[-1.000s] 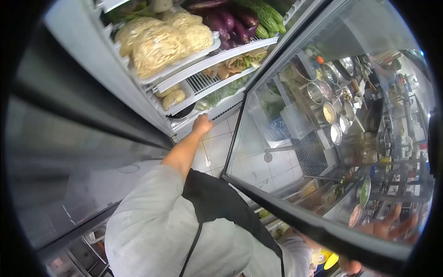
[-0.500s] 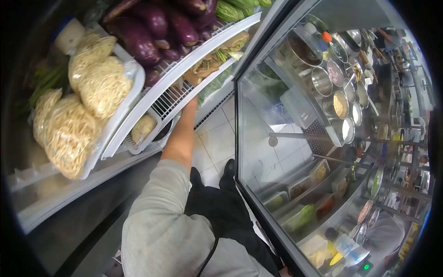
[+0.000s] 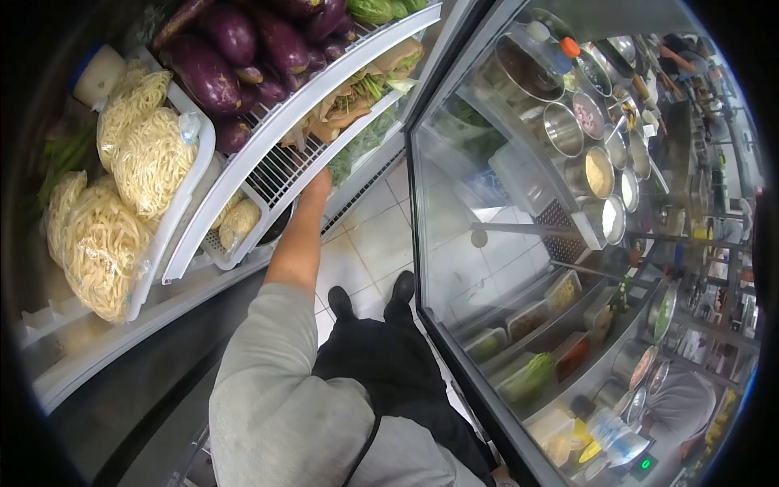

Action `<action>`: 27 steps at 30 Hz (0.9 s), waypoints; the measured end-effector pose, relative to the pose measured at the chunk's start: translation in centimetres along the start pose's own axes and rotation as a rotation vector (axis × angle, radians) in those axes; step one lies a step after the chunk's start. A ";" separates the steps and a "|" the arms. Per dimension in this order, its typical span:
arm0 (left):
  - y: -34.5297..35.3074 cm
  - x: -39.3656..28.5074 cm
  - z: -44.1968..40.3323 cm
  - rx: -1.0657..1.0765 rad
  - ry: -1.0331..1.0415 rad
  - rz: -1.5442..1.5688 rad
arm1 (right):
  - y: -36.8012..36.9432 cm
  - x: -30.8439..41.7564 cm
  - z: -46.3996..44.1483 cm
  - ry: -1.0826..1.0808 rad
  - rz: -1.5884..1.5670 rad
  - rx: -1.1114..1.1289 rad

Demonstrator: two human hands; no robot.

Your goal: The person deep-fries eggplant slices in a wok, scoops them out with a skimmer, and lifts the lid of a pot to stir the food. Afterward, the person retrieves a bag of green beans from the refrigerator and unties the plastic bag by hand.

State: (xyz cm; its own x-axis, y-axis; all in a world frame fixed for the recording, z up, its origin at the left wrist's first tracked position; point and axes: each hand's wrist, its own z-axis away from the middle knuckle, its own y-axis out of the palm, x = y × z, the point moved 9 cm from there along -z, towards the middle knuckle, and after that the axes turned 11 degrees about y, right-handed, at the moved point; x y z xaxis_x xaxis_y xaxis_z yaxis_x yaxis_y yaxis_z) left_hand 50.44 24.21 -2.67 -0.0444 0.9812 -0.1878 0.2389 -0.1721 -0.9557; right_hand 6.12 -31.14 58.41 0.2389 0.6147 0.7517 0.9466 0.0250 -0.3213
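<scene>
My left hand (image 3: 319,183) reaches in under the white wire shelf (image 3: 276,180) of an open fridge. The shelf edge hides most of its fingers, and whatever they touch is not visible. Nearest to it are leafy greens (image 3: 357,152) under clear plastic and a brown-paper bundle of greens (image 3: 337,107). A basket holding a bag of noodles (image 3: 239,223) sits to the left. At the bottom edge, beside the door frame, a sliver of what looks like my right hand (image 3: 502,476) shows; its fingers cannot be made out.
Eggplants (image 3: 243,53) lie on the upper shelf beside a tray with bagged noodles (image 3: 105,243). The glass door (image 3: 454,268) stands open on the right. Through it show metal pots (image 3: 561,130), food tubs (image 3: 527,377) and a person's grey sleeve (image 3: 682,406). Tiled floor (image 3: 369,243) lies below.
The view has shifted slightly, so the shelves sit farther left. My left arm remains stretched under the wire shelf. A bit of skin now shows at the bottom edge by the door.
</scene>
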 end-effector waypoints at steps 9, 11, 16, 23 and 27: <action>-4.5 -3.2 2.0 0.010 0.087 0.139 | -0.2 -0.9 -0.1 0.028 -0.020 0.022; -4.7 -3.2 3.3 0.000 0.117 0.223 | -0.3 -0.8 0.0 0.029 -0.022 0.025; -6.1 -4.2 6.4 -0.134 0.240 0.333 | -0.5 -0.5 0.3 0.021 -0.031 0.039; -12.4 -7.8 15.2 -0.196 0.374 0.496 | -1.6 1.6 0.7 -0.013 -0.120 0.065; -14.3 -7.5 23.1 -0.088 0.351 0.582 | -2.7 5.0 1.7 -0.068 -0.239 0.098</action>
State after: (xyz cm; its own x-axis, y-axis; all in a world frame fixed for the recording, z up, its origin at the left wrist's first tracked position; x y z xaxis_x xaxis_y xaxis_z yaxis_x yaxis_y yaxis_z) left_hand 24.94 17.29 7.14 0.4289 0.7039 -0.5662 0.2073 -0.6867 -0.6967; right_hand 4.35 -26.76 62.08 -0.0071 0.6333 0.7739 0.9481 0.2503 -0.1961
